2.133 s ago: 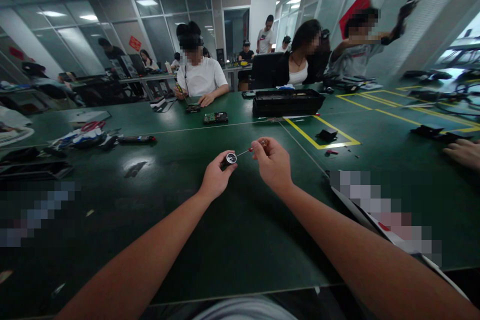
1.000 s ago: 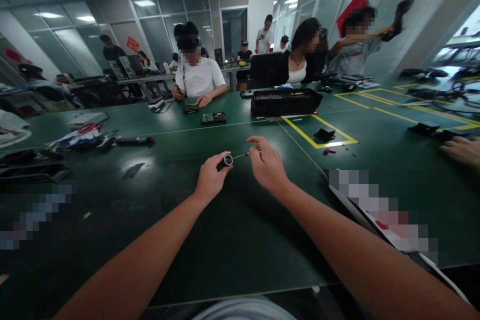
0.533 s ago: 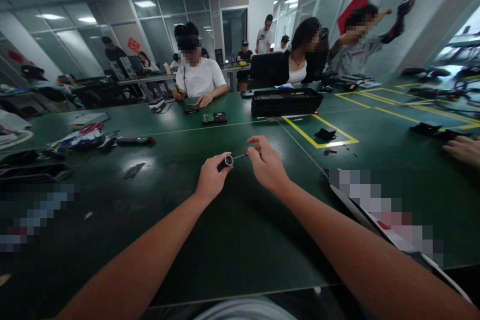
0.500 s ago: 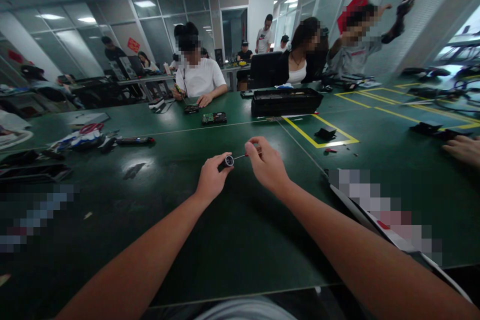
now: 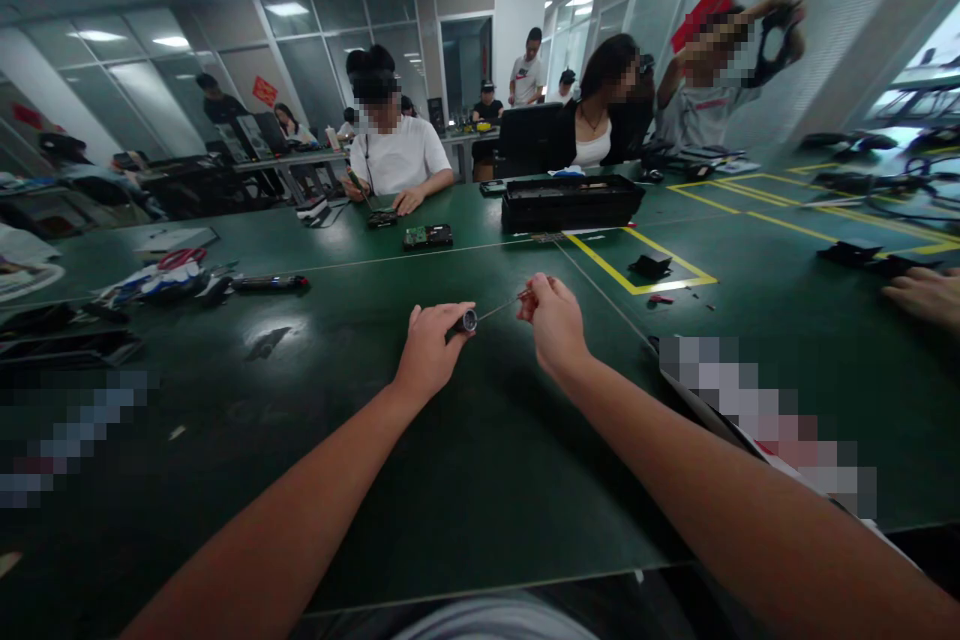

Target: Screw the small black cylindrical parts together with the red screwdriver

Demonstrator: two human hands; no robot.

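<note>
My left hand (image 5: 431, 345) is closed around a short black cylinder (image 5: 469, 321), whose round, pale-rimmed end faces me. In the fingertips of my right hand (image 5: 555, 320) is a screwdriver (image 5: 499, 307) with a thin metal shaft; its reddish handle is mostly covered by the fingers. The shaft slants down leftward to the rim of the cylinder. Whether its tip touches the cylinder is too small to tell. Both hands are above the green table (image 5: 465, 480).
Ahead lie a green circuit board (image 5: 427, 236) and a long black box (image 5: 574, 203). A small black part (image 5: 651, 266) sits inside yellow tape. Tools and red-handled pliers (image 5: 182, 258) lie left. Across the table a person in white (image 5: 401, 155) works; another person's hand (image 5: 926, 295) rests at right.
My right hand has moved right and slightly back from the cylinder, showing more of the screwdriver's shaft. My left hand has shifted slightly right, still around the cylinder.
</note>
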